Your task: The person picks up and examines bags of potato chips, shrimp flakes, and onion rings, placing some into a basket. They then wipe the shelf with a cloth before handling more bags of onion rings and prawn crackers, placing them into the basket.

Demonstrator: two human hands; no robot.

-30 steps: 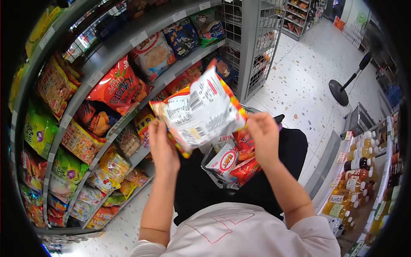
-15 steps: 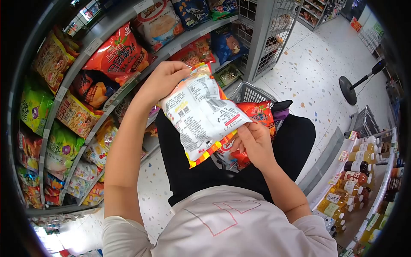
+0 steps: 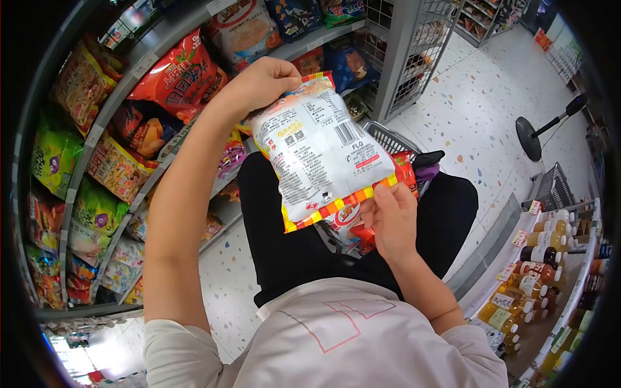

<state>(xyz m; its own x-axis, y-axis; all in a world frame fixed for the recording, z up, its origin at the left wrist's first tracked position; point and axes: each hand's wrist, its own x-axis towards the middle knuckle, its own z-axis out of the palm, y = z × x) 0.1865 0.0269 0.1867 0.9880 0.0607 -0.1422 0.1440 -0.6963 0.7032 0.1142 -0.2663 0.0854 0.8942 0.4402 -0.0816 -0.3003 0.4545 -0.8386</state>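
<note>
A white snack bag (image 3: pixel 317 152) with a red-and-yellow edge is held up before me, its printed back with a barcode facing me. My left hand (image 3: pixel 266 83) pinches the bag's upper left edge, fingertips partly hidden behind it. At the lower right corner, my right hand (image 3: pixel 391 216) grips the striped edge between thumb and fingers. Below the bag, a grey shopping basket (image 3: pixel 388 141) sits between my knees. It contains a red snack bag (image 3: pixel 405 169) and other packets, mostly covered by the bag I hold.
Shelves on the left carry many snack bags, among them a red bag (image 3: pixel 178 77) and a green bag (image 3: pixel 55 155). A wire rack (image 3: pixel 424 55) stands ahead. To the right are bottled drinks (image 3: pixel 540 252), another basket (image 3: pixel 555 184) and a stand with a round base (image 3: pixel 528 139).
Both hands have turned and flattened the snack bag, so its back and barcode face me more squarely. My left hand has moved up and slightly right.
</note>
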